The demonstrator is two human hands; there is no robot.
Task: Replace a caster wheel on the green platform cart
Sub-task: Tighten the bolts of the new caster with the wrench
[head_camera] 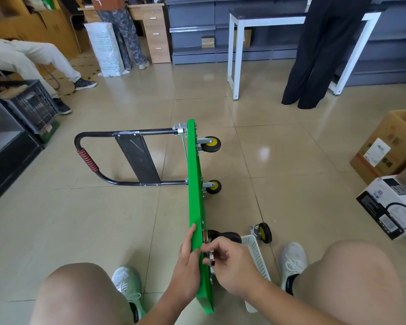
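the right hand (230, 263) is pinching a small metal piece (212, 256) between thumb and fingertips, right against the underside of the green platform cart (195, 184) at its near end. the left hand (189, 259) is clasping the same end of the deck, fingers lying along the far face and thumb hooking over the top edge. the cart is standing on its side on the tiled floor, its handle (89, 160) lying out flat to the left. a black caster (225, 236) is sticking out just above the right hand. a loose caster wheel (264, 232) with a yellow hub is lying beside a white basket (256, 254). two boxes (389, 202) are sitting at right; their labels are too blurred to read.
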